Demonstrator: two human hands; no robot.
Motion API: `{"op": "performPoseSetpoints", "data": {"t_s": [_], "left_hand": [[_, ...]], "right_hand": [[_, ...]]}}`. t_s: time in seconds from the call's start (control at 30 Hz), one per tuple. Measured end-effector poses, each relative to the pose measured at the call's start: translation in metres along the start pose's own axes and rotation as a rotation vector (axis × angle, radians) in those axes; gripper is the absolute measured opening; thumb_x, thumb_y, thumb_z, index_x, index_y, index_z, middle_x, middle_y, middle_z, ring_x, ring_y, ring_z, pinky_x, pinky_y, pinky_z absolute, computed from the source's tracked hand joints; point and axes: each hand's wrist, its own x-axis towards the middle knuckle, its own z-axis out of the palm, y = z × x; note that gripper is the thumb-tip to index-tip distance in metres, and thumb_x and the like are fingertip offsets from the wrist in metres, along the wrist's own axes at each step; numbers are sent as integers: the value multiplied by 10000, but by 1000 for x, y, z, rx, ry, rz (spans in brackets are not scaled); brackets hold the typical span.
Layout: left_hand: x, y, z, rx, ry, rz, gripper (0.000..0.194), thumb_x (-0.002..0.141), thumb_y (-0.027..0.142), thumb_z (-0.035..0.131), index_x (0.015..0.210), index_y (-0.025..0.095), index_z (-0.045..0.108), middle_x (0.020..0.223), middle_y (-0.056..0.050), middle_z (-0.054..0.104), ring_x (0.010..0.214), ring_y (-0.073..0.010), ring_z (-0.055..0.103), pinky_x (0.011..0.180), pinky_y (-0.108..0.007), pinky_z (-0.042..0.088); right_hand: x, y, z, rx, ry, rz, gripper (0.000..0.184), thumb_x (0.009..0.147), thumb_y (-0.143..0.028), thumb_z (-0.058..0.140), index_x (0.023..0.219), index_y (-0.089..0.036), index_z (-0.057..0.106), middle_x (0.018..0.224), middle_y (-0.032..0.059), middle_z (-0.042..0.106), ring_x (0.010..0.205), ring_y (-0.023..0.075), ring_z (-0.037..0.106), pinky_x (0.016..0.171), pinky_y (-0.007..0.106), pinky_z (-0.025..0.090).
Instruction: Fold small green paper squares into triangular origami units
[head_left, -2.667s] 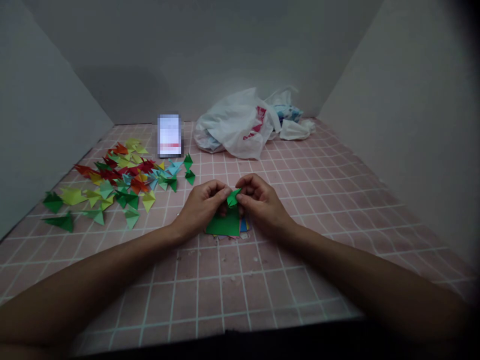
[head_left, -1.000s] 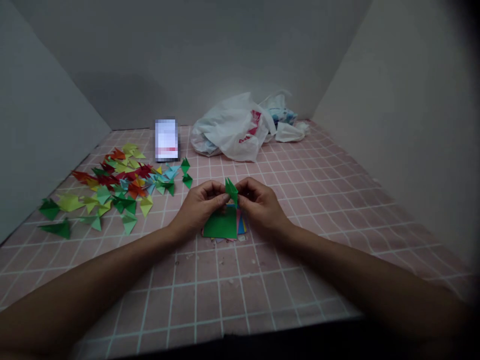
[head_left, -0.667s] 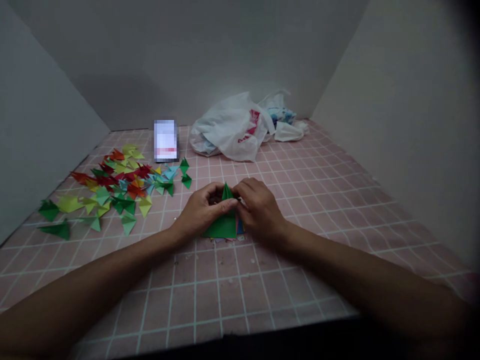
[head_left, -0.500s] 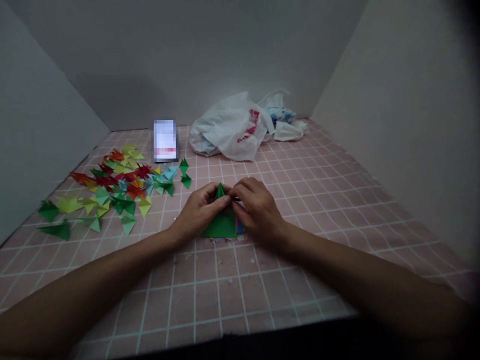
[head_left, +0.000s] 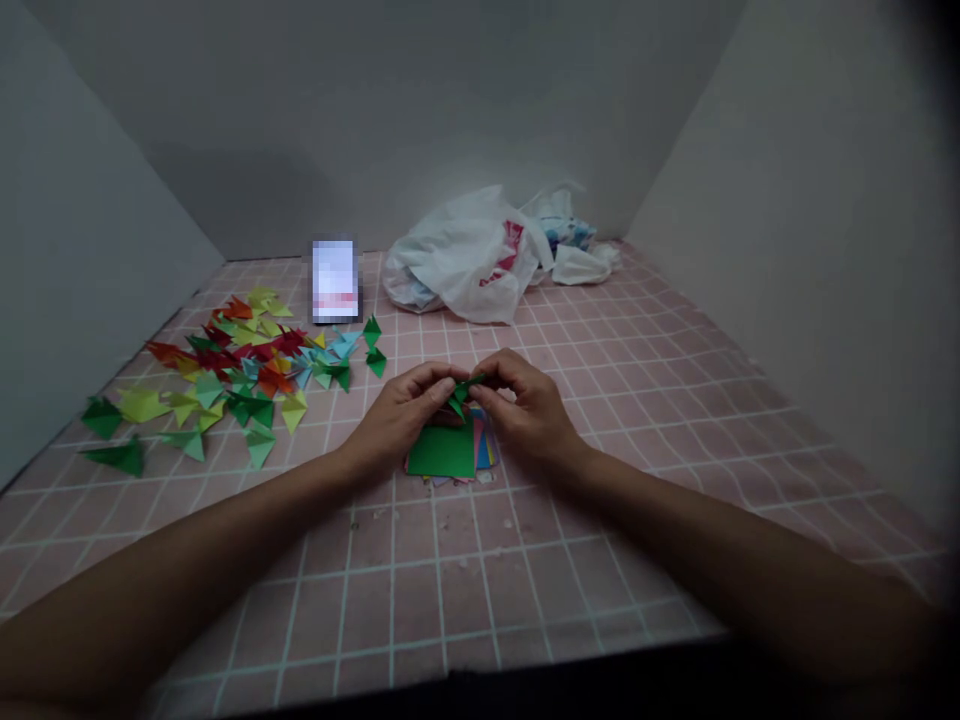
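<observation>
Between my fingertips is a small folded green origami paper, with a narrow point angled toward the right. My left hand pinches its left side between thumb and fingers. On the other side, my right hand is closed on the narrow point with thumb and index finger. Just below my hands lies a stack of coloured paper sheets, green on top, with pink and blue edges sticking out at the right. The stack's far part is hidden by my hands and the folded piece.
Many folded paper pieces in red, orange, yellow, green and light blue spread over the left. A lit phone, its screen blurred, stands behind them. White plastic bags lie at the back on the pink checked cloth. Walls enclose three sides.
The green piece has tilted from pointing away from me to pointing right. My right fingers have shifted onto its narrow end, and more of the paper stack shows.
</observation>
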Motion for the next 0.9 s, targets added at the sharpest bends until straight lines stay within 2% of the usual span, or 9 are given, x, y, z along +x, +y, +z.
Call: {"op": "performPoseSetpoints", "data": {"t_s": [0.1, 0.2, 0.27, 0.33, 0.4, 0.53, 0.7, 0.9], "left_hand": [[0, 0, -1, 170, 21, 87, 279, 823, 345, 721, 1054, 193, 683, 975, -31, 679, 766, -128, 622, 717, -255, 514], [1, -1, -2, 284, 67, 189, 262, 770, 278, 761, 1011, 193, 705, 1006, -48, 683, 848, -160, 612, 772, -281, 498], [1, -2, -3, 309, 78, 214, 199, 770, 254, 754, 955, 187, 720, 956, -42, 678, 841, -159, 607, 766, -279, 487], [1, -2, -2, 232, 64, 187, 184, 767, 260, 757, 928, 181, 713, 879, -23, 673, 775, -140, 604, 721, -263, 483], [1, -2, -1, 95, 46, 118, 214, 753, 285, 775, 915, 177, 686, 811, 2, 668, 691, -114, 601, 667, -242, 484], [2, -1, 1, -59, 24, -4, 261, 733, 322, 799, 857, 168, 628, 714, 26, 656, 616, -99, 620, 627, -225, 507], [2, -1, 1, -107, 27, -48, 249, 738, 300, 787, 845, 167, 605, 704, 30, 647, 620, -93, 626, 640, -224, 521], [2, -1, -2, 19, 47, -32, 253, 763, 322, 768, 895, 170, 615, 692, 36, 654, 608, -95, 631, 604, -201, 484]], "right_hand": [[-2, -2, -1, -147, 32, -155, 117, 864, -104, 583, 827, -214, 569, 802, 17, 552, 768, 180, 549, 690, 323, 422], [-4, -5, -1, -205, 26, -248, 136, 887, -89, 548, 852, -221, 555, 835, 35, 561, 804, 195, 562, 705, 338, 436], [-5, -7, -1, -206, 14, -280, 133, 901, -96, 545, 864, -223, 555, 846, 38, 566, 815, 197, 570, 711, 342, 446], [-5, -7, -1, -175, 10, -287, 116, 911, -112, 557, 880, -223, 562, 850, 35, 570, 813, 192, 573, 712, 338, 452], [-4, -6, -1, -125, 13, -252, 100, 907, -125, 580, 893, -224, 573, 851, 28, 576, 802, 184, 573, 713, 332, 456], [-2, -2, -2, 7, 5, -62, 77, 876, -156, 617, 892, -229, 601, 851, 14, 588, 780, 172, 576, 713, 324, 458], [-1, 1, 0, 202, -36, 119, 39, 841, -210, 654, 866, -215, 624, 853, 15, 604, 793, 170, 575, 731, 326, 451], [-1, 2, 5, 403, -100, 266, 111, 797, -251, 684, 862, -199, 611, 775, -15, 583, 716, 144, 550, 673, 298, 433]]}}
